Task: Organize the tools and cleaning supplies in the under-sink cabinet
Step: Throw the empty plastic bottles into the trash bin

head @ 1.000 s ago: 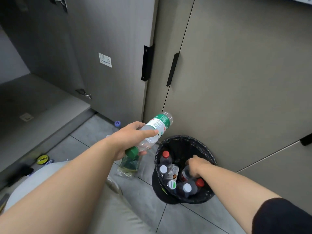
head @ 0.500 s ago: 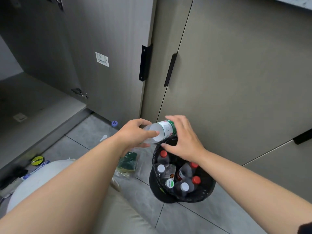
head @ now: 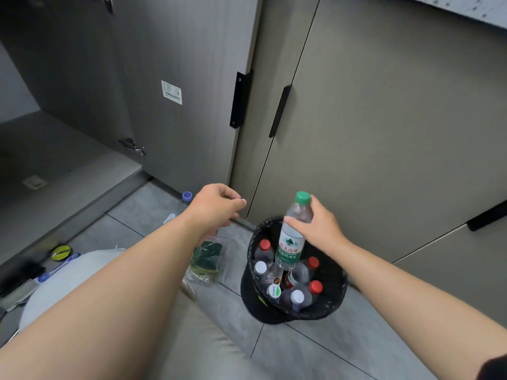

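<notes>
My right hand (head: 315,227) grips a clear water bottle (head: 291,242) with a green cap and green label, held upright with its base down among the other bottles in a black bin (head: 333,305). The bin stands on the floor against the closed cabinet doors and holds several bottles with red, white and green caps. My left hand (head: 216,205) hovers to the left of the bin with fingers loosely curled and nothing in it. Below it a clear bag with green sponges (head: 205,259) lies on the tiles.
The under-sink cabinet (head: 55,165) stands open at the left, its door (head: 170,91) swung out. A bottle with a blue cap (head: 186,196) lies by the door's foot. A yellow-black round tin (head: 61,253), a brush (head: 19,292) and a white bag (head: 68,281) lie at the lower left.
The bottle passed from my left hand to my right. My right hand turned it upright and lowered its base into the bin; my left hand let go and drew back left.
</notes>
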A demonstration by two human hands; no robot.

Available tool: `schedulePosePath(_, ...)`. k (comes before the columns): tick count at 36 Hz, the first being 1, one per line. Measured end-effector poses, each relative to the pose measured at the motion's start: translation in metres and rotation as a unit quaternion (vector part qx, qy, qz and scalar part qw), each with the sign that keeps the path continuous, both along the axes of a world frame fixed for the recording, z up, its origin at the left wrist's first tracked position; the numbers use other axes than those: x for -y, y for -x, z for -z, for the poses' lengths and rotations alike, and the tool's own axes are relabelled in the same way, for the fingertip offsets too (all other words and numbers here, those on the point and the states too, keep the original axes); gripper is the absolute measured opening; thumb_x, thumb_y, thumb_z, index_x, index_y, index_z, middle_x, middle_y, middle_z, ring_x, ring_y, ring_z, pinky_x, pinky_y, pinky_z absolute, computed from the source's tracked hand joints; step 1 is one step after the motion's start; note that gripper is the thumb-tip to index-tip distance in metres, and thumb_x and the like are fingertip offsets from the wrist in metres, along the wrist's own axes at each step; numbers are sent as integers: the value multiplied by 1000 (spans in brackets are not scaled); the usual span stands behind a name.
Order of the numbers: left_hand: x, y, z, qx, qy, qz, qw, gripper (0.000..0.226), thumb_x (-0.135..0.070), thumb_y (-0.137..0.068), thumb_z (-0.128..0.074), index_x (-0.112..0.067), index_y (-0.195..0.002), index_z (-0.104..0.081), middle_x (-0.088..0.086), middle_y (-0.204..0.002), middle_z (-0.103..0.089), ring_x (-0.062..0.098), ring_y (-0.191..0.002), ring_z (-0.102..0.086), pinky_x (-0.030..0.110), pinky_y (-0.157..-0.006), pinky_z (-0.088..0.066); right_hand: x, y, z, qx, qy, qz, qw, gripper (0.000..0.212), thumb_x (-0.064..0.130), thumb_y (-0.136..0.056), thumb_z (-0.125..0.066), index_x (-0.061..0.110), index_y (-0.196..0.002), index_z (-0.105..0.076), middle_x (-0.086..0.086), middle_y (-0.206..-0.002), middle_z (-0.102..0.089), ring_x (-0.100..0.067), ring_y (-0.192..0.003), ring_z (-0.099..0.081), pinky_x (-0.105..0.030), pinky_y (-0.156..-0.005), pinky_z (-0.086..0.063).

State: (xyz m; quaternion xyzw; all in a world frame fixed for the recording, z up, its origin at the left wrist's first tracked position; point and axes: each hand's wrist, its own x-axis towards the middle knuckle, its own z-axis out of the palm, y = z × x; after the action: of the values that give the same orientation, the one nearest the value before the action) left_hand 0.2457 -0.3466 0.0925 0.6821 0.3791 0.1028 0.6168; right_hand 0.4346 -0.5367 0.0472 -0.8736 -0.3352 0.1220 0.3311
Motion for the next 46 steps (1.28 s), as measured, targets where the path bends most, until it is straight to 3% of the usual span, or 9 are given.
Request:
schedulePosePath(5, 1, -2, 0, -12, -4, 8, 1000, 11, -24, -94, -67, -15, -99, -70, 4, -99, -75, 16, -88, -75, 30, -70, -58, 18, -8, 43, -22, 160, 25, 987, 77, 44, -75, -83, 18, -140, -53, -6, -125, -58, -25, -116, -56, -36, -99, -47)
schedulePosePath(13, 4, 0, 2, -28, 11, 30, 999, 11, -24, -94, -66, -14, -98, -70, 4, -93, -74, 20, -89, -74, 47, -87, -61, 25, 12, 93, -46, 237, -28, 970, 28, 31, -72, -77, 30, -95, -60, 8, -89, -67, -19, -85, -64, -35, -76, -54)
schedulePosePath(17, 1, 2, 3, -34, 14, 27, 999, 10, -23, -94, -65, -14, -95, -69, 6, -92, -74, 23, -88, -74, 51, -87, -61, 21, 17, 99, -28, 329, -57, 942, 30, 33, -74, -75, 33, -99, -58, 6, -96, -66, -19, -86, -62, -33, -73, -50)
schedulePosePath(21, -2, 5, 2, -33, 13, 18, 999, 9, -22, -93, -63, -15, -93, -69, 7, -92, -75, 25, -91, -74, 52, -86, -61, 13, 15, 101, -20, 400, -85, 913, 42, 38, -79, -71, 34, -120, -61, 3, -118, -66, -22, -109, -62, -30, -80, -44)
schedulePosePath(25, -5, 8, -3, -36, -10, 6, 999, 11, -19, -93, -59, -17, -90, -69, 9, -92, -75, 29, -94, -74, 46, -81, -61, 2, 14, 87, -25, 362, -52, 930, 43, 42, -82, -65, 29, -123, -64, 0, -126, -62, -23, -117, -58, -36, -94, -52)
schedulePosePath(32, -40, 25, -24, -51, -25, 0, 998, 10, -20, -94, -62, -13, -96, -69, 11, -100, -77, 20, -77, -70, 23, -57, -52, -47, 14, 31, 86, 139, -65, 984, 11, 24, -88, -63, 30, -95, -68, 4, -99, -59, -23, -105, -53, -31, -91, -43)
schedulePosePath(36, -79, 59, -38, -78, -32, 18, 996, 19, -31, -97, -64, -15, -106, -67, 4, -99, -77, 19, -87, -72, 30, -73, -53, -86, 30, 5, 63, 56, -136, 987, 16, 15, -86, -64, 28, -92, -70, 6, -93, -60, -15, -93, -57, -30, -86, -44)
schedulePosePath(41, -125, 123, -25, -92, -32, -38, 995, 17, -33, -96, -65, -19, -104, -68, 3, -101, -76, 20, -94, -75, 37, -84, -56, -142, 54, 17, 15, 85, -207, 975, 18, 16, -85, -68, 25, -100, -71, 5, -93, -59, -10, -85, -60, -20, -79, -44)
schedulePosePath(46, -154, 174, 17, -108, -19, -156, 982, 11, -27, -99, -61, -20, -100, -68, 3, -99, -77, 18, -90, -75, 33, -78, -56, -188, 69, 64, -67, 184, -167, 966, 21, 26, -86, -69, 19, -104, -63, -2, -99, -66, -22, -93, -62, -32, -76, -47)
